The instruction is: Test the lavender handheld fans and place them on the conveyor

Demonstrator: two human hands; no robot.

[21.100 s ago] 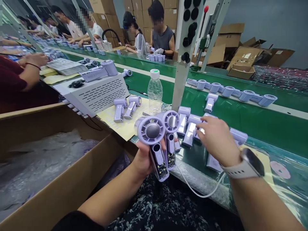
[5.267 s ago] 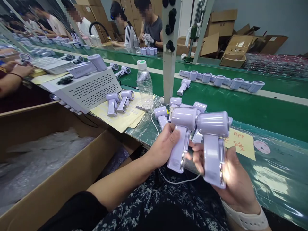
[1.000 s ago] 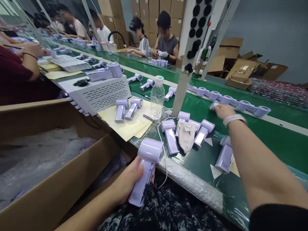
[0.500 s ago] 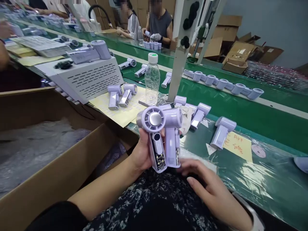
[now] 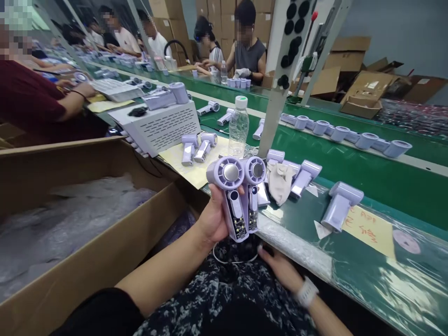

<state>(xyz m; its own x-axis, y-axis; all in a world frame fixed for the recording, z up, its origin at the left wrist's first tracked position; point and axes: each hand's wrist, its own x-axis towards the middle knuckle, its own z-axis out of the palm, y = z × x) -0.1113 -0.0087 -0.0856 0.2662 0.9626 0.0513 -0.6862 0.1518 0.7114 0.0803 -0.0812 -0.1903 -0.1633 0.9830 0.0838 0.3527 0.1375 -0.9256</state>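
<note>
My left hand (image 5: 213, 215) is wrapped round two lavender handheld fans, held upright side by side. The nearer fan (image 5: 231, 173) has a round silver centre and an open handle showing a circuit board. Just right of it, the second fan (image 5: 255, 170) also faces me with its board exposed. Below them, near my lap and the table edge, is my right hand (image 5: 280, 266), its fingertips partly hidden in shadow beside a thin white loop (image 5: 219, 256). What it holds, if anything, cannot be made out.
A plastic bottle (image 5: 239, 128) stands behind the fans. More fans (image 5: 341, 205) lie on the green table (image 5: 378, 275), by a pale cloth (image 5: 280, 182). An open carton (image 5: 87, 249) is at the left. A metal post (image 5: 276, 93) rises behind. People work along the line.
The second fan has turned so its front faces me. My right hand has moved down, away from the fans. The view has shifted, showing more people at the left.
</note>
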